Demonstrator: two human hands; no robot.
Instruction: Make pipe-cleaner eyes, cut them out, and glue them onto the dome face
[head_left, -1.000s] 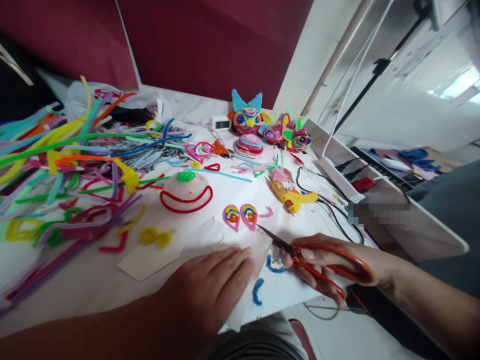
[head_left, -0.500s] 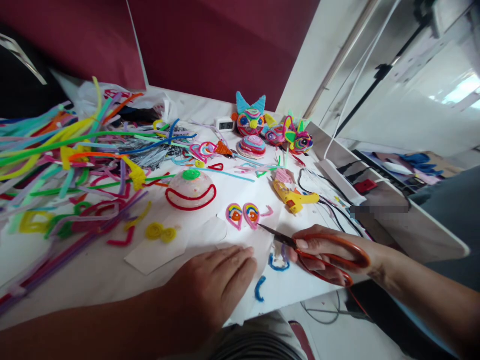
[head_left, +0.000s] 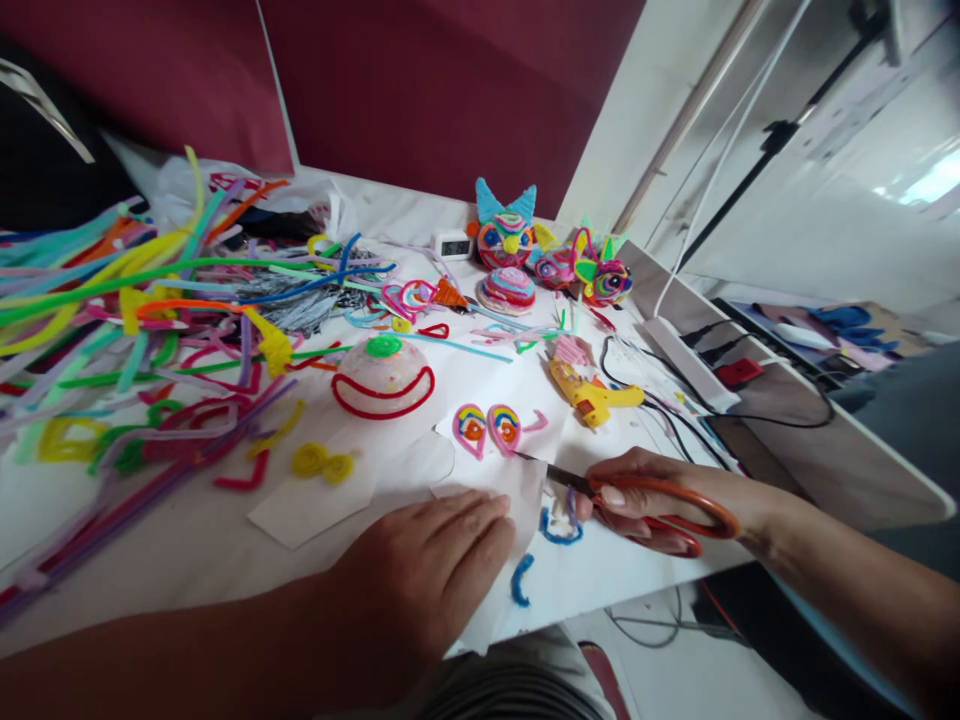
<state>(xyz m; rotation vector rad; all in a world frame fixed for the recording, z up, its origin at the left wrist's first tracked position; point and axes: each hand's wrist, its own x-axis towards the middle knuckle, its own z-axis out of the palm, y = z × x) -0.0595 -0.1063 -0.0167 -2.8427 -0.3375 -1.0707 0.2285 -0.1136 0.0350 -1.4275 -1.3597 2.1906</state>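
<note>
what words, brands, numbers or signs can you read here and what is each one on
None can be read with certainty.
White plastic bag: red printing, too creased and blurred to read.
Small white digital display: dark digits, too small to read.
Yellow glue gun: an orange patch; cannot tell whether it bears writing.
</note>
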